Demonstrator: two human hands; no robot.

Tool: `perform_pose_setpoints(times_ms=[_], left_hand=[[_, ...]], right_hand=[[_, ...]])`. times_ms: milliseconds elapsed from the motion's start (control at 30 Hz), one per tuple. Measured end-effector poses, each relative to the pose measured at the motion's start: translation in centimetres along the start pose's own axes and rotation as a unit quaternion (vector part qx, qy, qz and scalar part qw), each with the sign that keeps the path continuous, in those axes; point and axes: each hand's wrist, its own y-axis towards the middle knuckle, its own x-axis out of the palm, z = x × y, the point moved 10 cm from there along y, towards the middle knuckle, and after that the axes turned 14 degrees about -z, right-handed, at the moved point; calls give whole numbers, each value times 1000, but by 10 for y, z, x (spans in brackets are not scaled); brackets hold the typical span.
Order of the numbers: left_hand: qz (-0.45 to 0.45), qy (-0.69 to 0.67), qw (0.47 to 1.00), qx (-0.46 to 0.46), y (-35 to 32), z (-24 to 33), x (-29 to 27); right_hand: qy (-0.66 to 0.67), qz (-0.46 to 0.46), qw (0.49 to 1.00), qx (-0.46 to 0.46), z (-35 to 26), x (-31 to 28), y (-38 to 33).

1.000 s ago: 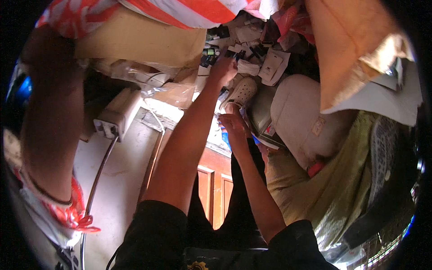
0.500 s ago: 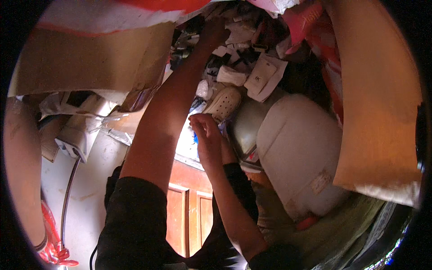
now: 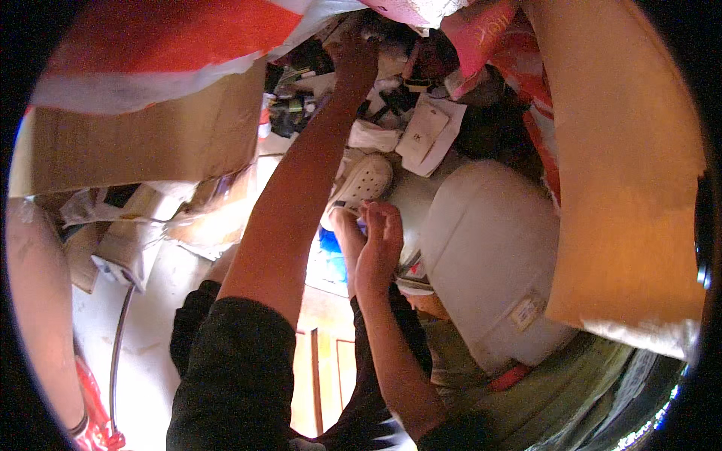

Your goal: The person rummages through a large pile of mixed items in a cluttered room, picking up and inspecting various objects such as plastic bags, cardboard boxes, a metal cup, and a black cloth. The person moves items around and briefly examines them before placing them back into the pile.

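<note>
My left arm stretches far forward into a shaded heap of clutter. My left hand (image 3: 353,59) is over dark small things at its far end; its fingers are too dark to make out. Nearer to me, my right hand (image 3: 380,244) hangs in the air with loosely bent fingers, slightly apart, and nothing shows in it. Just beyond it is a pale clog (image 3: 365,180) with holes, worn on my foot. White flat packets (image 3: 429,139) and a crumpled white piece (image 3: 374,137) lie between the clog and my left hand.
A cardboard box (image 3: 143,143) stands at the left under a red and white plastic sheet (image 3: 173,52). A large greyish-white rounded panel (image 3: 489,255) leans at the right, beside a tall cardboard flap (image 3: 624,173). A white power strip (image 3: 124,263) with a cord lies at the left.
The view has shifted a little, and the red and white sheet shows more. My right hand has turned and moved slightly right, its fingers more raised. My left hand stays in the far clutter.
</note>
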Motion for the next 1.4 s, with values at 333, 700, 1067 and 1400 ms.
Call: perform_pose_setpoints(times_ms=[333, 700, 1067, 1400], left_hand=[[-232, -143, 954, 124, -138, -63, 30], [126, -287, 950, -1, 78, -189, 83], [-214, -67, 967, 125, -120, -9, -35], [-411, -380, 824, -85, -375, -67, -301]], right_hand=[[17, -11, 998, -63, -9, 37, -12], [21, -94, 994, -57, -23, 55, -17], [77, 78, 994, 3, -10, -16, 15], [165, -64, 979, 104, 45, -34, -6]])
